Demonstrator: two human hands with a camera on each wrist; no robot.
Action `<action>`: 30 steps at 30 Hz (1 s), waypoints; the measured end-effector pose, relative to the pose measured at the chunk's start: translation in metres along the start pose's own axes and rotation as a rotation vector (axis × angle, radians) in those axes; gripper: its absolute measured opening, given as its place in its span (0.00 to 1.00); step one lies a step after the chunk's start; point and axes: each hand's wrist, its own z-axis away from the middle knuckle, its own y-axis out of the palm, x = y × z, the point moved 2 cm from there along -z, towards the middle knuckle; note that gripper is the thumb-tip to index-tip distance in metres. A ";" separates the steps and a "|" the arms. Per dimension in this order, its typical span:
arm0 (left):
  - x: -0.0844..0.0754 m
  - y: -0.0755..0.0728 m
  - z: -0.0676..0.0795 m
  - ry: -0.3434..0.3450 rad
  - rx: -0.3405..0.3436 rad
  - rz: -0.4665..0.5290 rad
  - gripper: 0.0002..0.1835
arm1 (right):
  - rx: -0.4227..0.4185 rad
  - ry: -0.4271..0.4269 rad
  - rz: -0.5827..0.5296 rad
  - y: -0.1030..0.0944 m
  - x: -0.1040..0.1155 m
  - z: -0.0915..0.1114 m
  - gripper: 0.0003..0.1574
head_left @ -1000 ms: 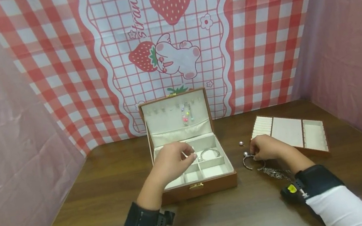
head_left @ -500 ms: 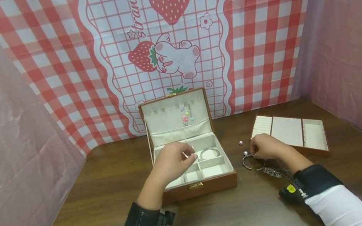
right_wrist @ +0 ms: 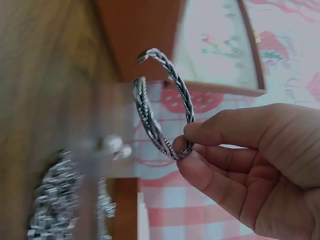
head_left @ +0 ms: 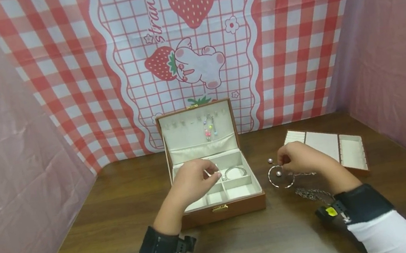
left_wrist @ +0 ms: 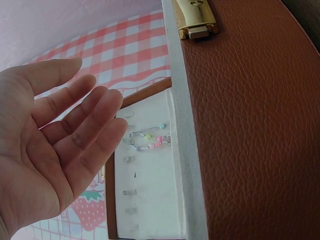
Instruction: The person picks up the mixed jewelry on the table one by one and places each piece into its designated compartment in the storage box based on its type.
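Note:
My right hand (head_left: 302,158) pinches a braided silver cuff bracelet (right_wrist: 187,102) between thumb and fingertips. The cuff's gap points away from the fingers in the right wrist view. Over the open brown jewelry box (head_left: 232,213) hovers my left hand (head_left: 194,182), its fingers relaxed and slightly bent, holding nothing. A thin silver bangle (head_left: 244,171) lies in a compartment of the box, to the right of that hand. On the lid's inner side hangs a colorful beaded bracelet (left_wrist: 150,146). Part of the box interior is hidden behind the left hand.
A divided jewelry tray (head_left: 321,143) lies behind my right hand. Silver chains (head_left: 309,194) are heaped on the wooden table (head_left: 259,240) beside the right wrist. Two small pearl-like pieces, one pearl (head_left: 270,161) farther back, lie near the box. A strawberry-print cloth (head_left: 293,43) hangs behind.
The right hand has lifted the cuff bracelet off the table, and more of its ring now shows. A pearl piece shows through it. The left hand has stayed still.

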 end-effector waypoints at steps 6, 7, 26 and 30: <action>0.000 0.001 0.001 0.007 -0.014 0.065 0.04 | -0.048 -0.015 -0.022 -0.016 0.020 0.005 0.07; -0.001 0.001 0.001 0.010 -0.019 0.091 0.04 | -0.055 -0.013 -0.032 -0.019 0.023 0.005 0.07; -0.030 0.009 0.004 -0.051 -0.053 0.681 0.22 | -0.336 -0.081 -0.220 -0.028 0.091 0.011 0.09; -0.031 0.013 0.003 -0.091 -0.051 0.783 0.17 | -0.378 -0.028 -0.299 -0.025 0.098 0.011 0.06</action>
